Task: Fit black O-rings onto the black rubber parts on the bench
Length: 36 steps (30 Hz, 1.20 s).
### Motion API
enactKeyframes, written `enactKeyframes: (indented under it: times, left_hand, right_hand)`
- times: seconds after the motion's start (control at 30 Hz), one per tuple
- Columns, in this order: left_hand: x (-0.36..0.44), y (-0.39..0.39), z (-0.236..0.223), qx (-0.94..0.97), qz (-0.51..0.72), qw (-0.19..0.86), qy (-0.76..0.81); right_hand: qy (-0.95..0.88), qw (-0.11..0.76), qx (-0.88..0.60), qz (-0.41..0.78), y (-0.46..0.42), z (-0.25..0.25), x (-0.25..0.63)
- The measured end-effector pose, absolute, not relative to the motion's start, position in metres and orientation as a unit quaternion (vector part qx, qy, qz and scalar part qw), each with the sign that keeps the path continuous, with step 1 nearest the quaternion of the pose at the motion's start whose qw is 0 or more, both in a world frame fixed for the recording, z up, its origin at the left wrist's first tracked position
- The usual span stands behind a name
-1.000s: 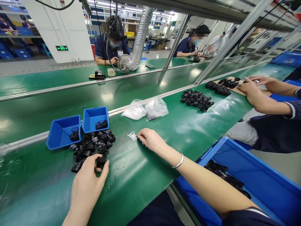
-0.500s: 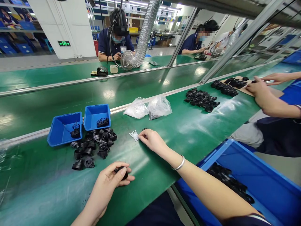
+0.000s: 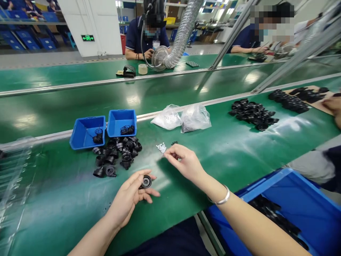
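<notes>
My left hand [image 3: 128, 199] is closed on a round black plastic part [image 3: 146, 181], gripped between thumb and fingers. The part's ringed, hollow face is turned upward. My right hand [image 3: 186, 163] has thumb and forefinger pinched together at the edge of a small heap of white pieces [image 3: 161, 147]. Whatever is in that pinch is too small to make out. Just beyond the right knuckles lie a few tiny black pieces [image 3: 174, 143]. Left of both hands, a pile of black plastic parts [image 3: 117, 153] rests on the green table [image 3: 66, 202].
Two blue bins [image 3: 87, 142] holding black cord stand behind the pile. Plastic bags [image 3: 195, 119] lie farther back. More black parts [image 3: 252, 113] sit to the right, near a co-worker's hand [image 3: 334, 105]. A large blue crate [image 3: 314, 202] is at lower right. Co-workers sit opposite.
The view has swung, so the scene sits farther left before and farther right now. My left hand has turned the black part face up. My right hand stays pinched beside the white pieces.
</notes>
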<state>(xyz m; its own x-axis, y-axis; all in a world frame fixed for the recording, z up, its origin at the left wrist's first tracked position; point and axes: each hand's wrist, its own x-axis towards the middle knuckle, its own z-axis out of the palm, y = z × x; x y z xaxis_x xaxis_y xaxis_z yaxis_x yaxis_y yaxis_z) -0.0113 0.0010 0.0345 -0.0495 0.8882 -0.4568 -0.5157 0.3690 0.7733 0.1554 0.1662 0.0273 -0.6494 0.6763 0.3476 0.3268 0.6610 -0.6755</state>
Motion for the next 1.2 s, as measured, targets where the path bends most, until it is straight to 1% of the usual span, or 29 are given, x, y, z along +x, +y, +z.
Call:
enactKeyframes:
  times: [0.1, 0.17, 0.3, 0.4, 0.53, 0.8, 0.93, 1.03, 1.1, 1.17, 1.2]
  left_hand:
    - [-0.010, 0.001, 0.029, 0.219, 0.532, 0.657, 0.487]
    - [-0.010, 0.001, 0.024, 0.260, 0.530, 0.635, 0.497]
    - [-0.010, -0.003, 0.010, 0.345, 0.505, 0.567, 0.551]
    - [-0.010, -0.007, 0.003, 0.384, 0.491, 0.524, 0.581]
    - [-0.010, -0.009, 0.004, 0.422, 0.459, 0.497, 0.604]
    - [-0.012, -0.010, 0.009, 0.473, 0.409, 0.478, 0.616]
    - [-0.013, -0.009, 0.008, 0.468, 0.419, 0.488, 0.606]
    - [-0.011, -0.005, 0.009, 0.417, 0.457, 0.527, 0.583]
    - [-0.009, -0.003, 0.011, 0.381, 0.482, 0.559, 0.557]
    - [-0.008, -0.001, 0.013, 0.360, 0.490, 0.582, 0.540]
    - [-0.008, -0.001, 0.014, 0.354, 0.488, 0.589, 0.538]
  right_hand:
    - [-0.881, 0.321, -0.166, 0.304, 0.138, 0.030, 0.147]
    - [-0.906, 0.306, -0.111, 0.269, 0.122, 0.025, 0.142]
    - [-0.949, 0.273, -0.073, 0.141, 0.107, 0.014, 0.138]
    - [-0.957, 0.265, -0.069, 0.102, 0.106, 0.011, 0.138]
    - [-0.955, 0.267, -0.060, 0.111, 0.105, 0.011, 0.138]
    - [-0.953, 0.270, -0.049, 0.131, 0.107, 0.008, 0.139]
    - [-0.961, 0.244, -0.047, 0.122, 0.107, 0.015, 0.139]
    - [-0.960, 0.235, -0.035, 0.148, 0.117, 0.023, 0.144]
    - [-0.943, 0.262, -0.094, 0.183, 0.134, 0.028, 0.153]
    - [-0.913, 0.271, -0.241, 0.185, 0.157, 0.028, 0.166]
    - [-0.896, 0.252, -0.326, 0.167, 0.170, 0.026, 0.173]
